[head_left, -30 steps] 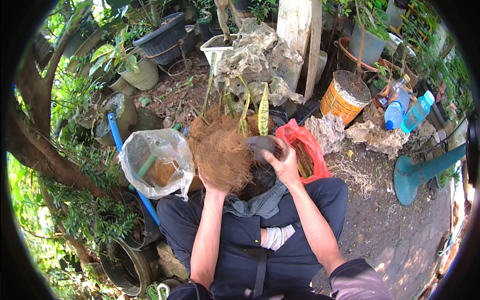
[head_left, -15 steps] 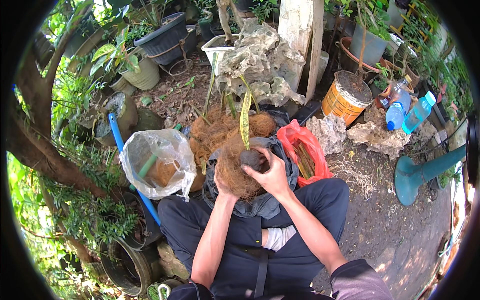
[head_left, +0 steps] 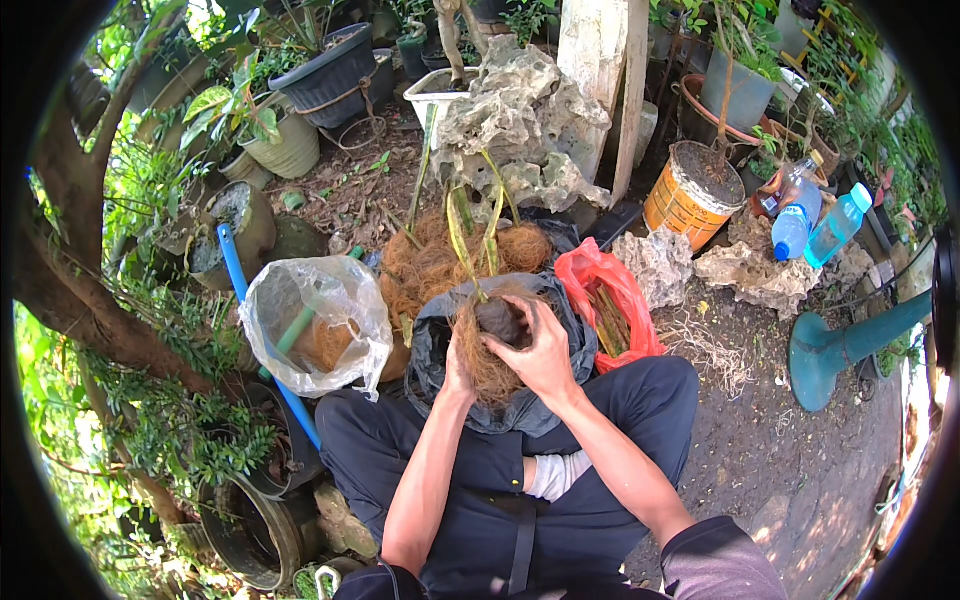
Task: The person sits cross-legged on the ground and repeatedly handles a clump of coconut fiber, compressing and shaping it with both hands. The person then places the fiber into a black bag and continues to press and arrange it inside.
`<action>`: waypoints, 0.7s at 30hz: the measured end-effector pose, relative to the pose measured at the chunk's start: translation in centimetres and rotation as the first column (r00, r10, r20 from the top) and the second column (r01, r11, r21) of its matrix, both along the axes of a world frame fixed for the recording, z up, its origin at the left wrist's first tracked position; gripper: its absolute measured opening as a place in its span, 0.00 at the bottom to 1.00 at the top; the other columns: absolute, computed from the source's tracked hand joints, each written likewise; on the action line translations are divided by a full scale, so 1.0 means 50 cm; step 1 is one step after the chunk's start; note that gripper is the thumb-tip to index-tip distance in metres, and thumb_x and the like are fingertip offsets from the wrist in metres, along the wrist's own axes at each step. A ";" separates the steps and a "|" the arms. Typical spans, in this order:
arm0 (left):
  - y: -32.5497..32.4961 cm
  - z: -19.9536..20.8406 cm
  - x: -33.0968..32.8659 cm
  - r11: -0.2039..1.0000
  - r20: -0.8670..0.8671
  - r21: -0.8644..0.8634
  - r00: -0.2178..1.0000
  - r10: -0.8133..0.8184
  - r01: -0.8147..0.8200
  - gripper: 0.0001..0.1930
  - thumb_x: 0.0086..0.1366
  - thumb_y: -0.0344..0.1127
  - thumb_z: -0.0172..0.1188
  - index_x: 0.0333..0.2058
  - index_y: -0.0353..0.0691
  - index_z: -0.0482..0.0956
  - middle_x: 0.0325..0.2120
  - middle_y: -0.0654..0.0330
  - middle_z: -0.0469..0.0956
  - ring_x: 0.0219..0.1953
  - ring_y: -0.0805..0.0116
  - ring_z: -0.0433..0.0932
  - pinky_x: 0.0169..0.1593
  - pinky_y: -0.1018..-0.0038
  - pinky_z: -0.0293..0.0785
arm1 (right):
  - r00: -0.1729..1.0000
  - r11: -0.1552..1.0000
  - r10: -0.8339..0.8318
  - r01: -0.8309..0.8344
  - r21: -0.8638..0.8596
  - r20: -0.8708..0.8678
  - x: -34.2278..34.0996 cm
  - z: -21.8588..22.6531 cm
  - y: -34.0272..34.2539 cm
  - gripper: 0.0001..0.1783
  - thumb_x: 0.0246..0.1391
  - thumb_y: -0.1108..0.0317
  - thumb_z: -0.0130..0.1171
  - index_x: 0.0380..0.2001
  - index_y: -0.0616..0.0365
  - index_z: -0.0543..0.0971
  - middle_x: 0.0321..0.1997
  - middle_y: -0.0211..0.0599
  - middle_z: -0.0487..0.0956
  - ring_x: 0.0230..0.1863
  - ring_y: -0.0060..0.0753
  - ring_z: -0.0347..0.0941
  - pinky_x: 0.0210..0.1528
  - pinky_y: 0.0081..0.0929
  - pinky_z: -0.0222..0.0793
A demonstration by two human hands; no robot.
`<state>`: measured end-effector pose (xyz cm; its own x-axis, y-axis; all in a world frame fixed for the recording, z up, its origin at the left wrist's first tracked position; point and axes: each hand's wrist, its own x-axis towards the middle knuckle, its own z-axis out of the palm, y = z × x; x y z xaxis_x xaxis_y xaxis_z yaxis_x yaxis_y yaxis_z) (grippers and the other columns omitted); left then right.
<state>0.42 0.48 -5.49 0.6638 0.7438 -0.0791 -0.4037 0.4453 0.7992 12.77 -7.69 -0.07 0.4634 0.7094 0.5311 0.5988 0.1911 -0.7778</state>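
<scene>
Over the black bag (head_left: pixel 572 345) at our lap, our left hand (head_left: pixel 459 376) cups a wad of brown fibre (head_left: pixel 491 382), and our right hand (head_left: pixel 545 350) grasps the dark, soil-like ball (head_left: pixel 498 318) resting against it, below 1 slender leaf (head_left: pixel 462 248). We seem to be wrapping that ball, so the next move calls for folding fibre over its bare side.

Outdoor setting in daylight. A thick, brown, branching tree trunk (head_left: pixel 88 315) and dense green foliage (head_left: pixel 215 430) occupy the left; a pale, weathered wooden post (head_left: pixel 588 70) stands behind a large, grey, pitted rock (head_left: pixel 525 115). Dark earthen ground (head_left: pixel 800 465) extends at right, with dappled sunlight near its lower edge.
</scene>
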 end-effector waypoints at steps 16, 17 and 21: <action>0.007 0.064 0.002 0.869 0.399 -0.479 0.912 0.093 0.121 0.31 0.71 0.61 0.46 0.61 0.42 0.71 0.58 0.53 0.74 0.58 0.52 0.75 0.61 0.52 0.73 | 0.930 0.987 0.093 -0.039 0.156 -0.356 0.058 -0.014 0.003 0.38 0.51 0.51 0.67 0.59 0.65 0.72 0.56 0.50 0.74 0.58 0.47 0.72 0.62 0.44 0.64; 0.010 0.062 -0.001 0.851 0.438 -0.508 0.891 0.118 0.137 0.30 0.72 0.58 0.45 0.60 0.42 0.71 0.57 0.52 0.74 0.58 0.51 0.75 0.60 0.50 0.73 | 0.802 0.958 0.283 -0.262 0.116 -0.526 0.080 -0.036 0.009 0.50 0.49 0.46 0.69 0.67 0.65 0.62 0.64 0.53 0.70 0.66 0.48 0.66 0.67 0.44 0.60; 0.018 0.061 -0.011 0.882 0.421 -0.458 0.901 0.104 0.112 0.29 0.72 0.57 0.48 0.62 0.43 0.69 0.59 0.53 0.73 0.59 0.52 0.74 0.61 0.51 0.73 | 0.800 0.773 0.595 -0.595 -0.219 -0.073 0.101 -0.054 0.005 0.66 0.36 0.45 0.78 0.71 0.66 0.53 0.74 0.57 0.57 0.76 0.53 0.52 0.75 0.44 0.49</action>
<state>-0.11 1.36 -2.45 0.7147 0.6885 -0.1230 -0.6486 0.7183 0.2516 17.83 -7.46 -2.77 -0.0902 0.9405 0.3276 0.4230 0.3340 -0.8423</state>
